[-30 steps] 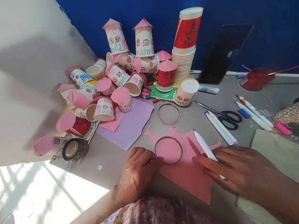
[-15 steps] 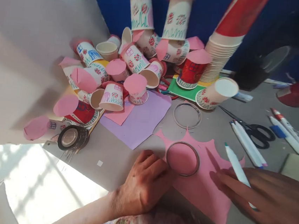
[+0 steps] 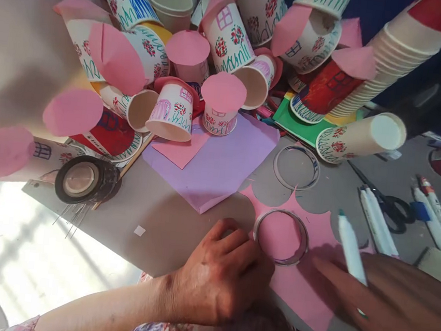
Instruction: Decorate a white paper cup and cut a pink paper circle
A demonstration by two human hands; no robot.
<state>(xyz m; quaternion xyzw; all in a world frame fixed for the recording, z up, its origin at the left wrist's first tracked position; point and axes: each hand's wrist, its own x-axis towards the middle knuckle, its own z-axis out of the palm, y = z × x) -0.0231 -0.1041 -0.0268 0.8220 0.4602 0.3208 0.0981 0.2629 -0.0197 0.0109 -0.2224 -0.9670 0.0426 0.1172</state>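
A sheet of pink paper (image 3: 309, 299) with scalloped cut edges lies before me, and a narrow tape ring (image 3: 307, 241) rests flat on it. My left hand (image 3: 225, 275) is closed at the ring's lower left, over the paper's edge; its fingertips are hidden. From the right, my right hand (image 3: 394, 302) reaches over the paper with a white marker pen (image 3: 351, 246) tucked between its fingers, green tip pointing away. Its foremost fingers stretch towards the ring; whether they touch it I cannot tell.
Several decorated paper cups (image 3: 174, 111) with pink tops pile up behind purple paper (image 3: 220, 170). Another ring (image 3: 277, 168), black scissors (image 3: 396, 208) and capped markers (image 3: 379, 222) lie right. Black tape (image 3: 77, 177) sits left. Stacked cups (image 3: 394, 57) stand at the back.
The view has dipped and come closer, so the cups look larger. My right hand has come a little nearer the ring, pen still in it. My left hand stays closed beside the ring.
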